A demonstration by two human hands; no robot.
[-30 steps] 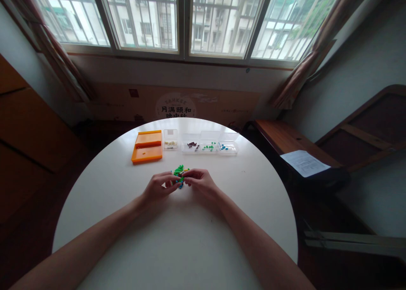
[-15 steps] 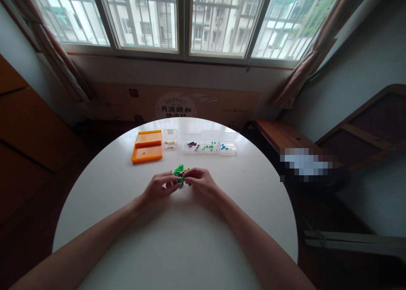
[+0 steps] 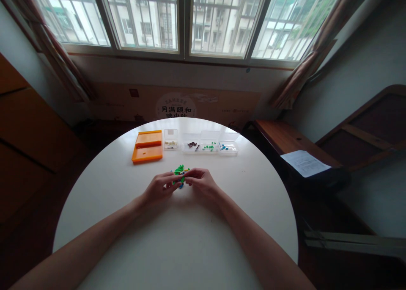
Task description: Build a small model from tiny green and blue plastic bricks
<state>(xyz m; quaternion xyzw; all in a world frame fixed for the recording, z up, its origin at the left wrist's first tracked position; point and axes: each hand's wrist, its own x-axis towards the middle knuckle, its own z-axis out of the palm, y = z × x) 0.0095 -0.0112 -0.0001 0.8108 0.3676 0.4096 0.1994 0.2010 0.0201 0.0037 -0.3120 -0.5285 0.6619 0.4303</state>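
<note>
My left hand and my right hand meet over the middle of the round white table. Both pinch a small model of green and blue plastic pieces between their fingertips. The model's green top shows above the fingers; its lower part is hidden by them. Both wrists rest on the tabletop.
At the far side of the table lie an orange tray and a row of small clear boxes with tan, brown, green and blue bits. A dark wooden bench with a sheet of paper stands to the right. Windows fill the back wall.
Hardly anything has moved. The fingers have shifted slightly on the small model, which stays in the same spot.
</note>
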